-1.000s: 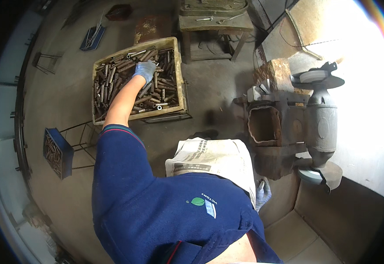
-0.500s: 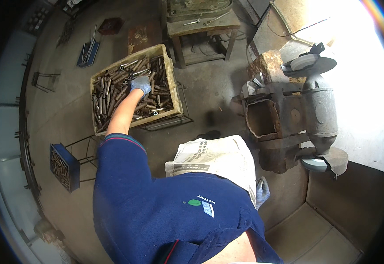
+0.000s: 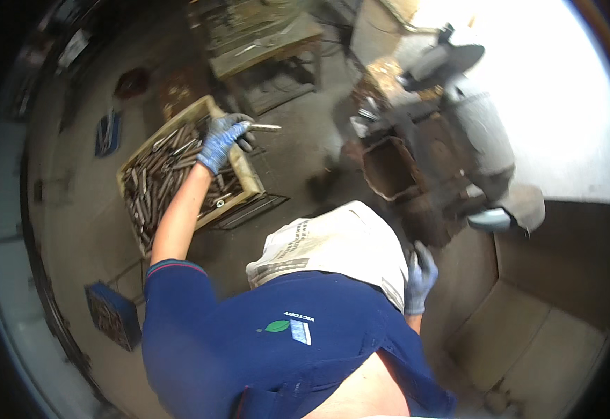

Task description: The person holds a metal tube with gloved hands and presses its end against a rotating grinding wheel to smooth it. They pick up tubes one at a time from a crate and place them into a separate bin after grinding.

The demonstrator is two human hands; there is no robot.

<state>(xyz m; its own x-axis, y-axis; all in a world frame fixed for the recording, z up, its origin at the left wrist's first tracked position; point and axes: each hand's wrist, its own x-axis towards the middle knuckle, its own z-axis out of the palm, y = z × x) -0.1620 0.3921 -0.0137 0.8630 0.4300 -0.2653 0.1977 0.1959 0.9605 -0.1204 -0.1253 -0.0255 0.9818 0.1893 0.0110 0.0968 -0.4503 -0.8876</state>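
Metal tube (image 3: 266, 128) now clear of the heap (image 3: 162, 174), pinched between thumb and fingers of the gloved left hand (image 3: 226, 142). Half a second ago, same glove down among the pieces; now lifted toward the far right edge of the crate (image 3: 250, 176), with the free end of the tube jutting past the rim, over the floor (image 3: 298, 150). Meaning, by the look of it, one piece singled out and firmly enough held to be carried. Also shifted: the whole view, swung round and smeared by motion. Low beside the pale apron (image 3: 343, 244), right hand (image 3: 420, 279) more fully in sight than before, wrist included, fingers loosely parted, nothing visible in them.

Underfoot, dull grey floor, stained and shadowed. Beneath the crate, a thin wire stand (image 3: 252, 211). At lower left, a blue box (image 3: 129, 320) of small brownish pieces; farther off, another blue box (image 3: 112, 143) with pale rods. Beyond the crate, a worn table (image 3: 287, 50) with blurred tools on top. To the right, a grey grinding machine (image 3: 485, 133) with a pale wheel (image 3: 490, 220) at the near end, against a glaring white wall (image 3: 563, 133).
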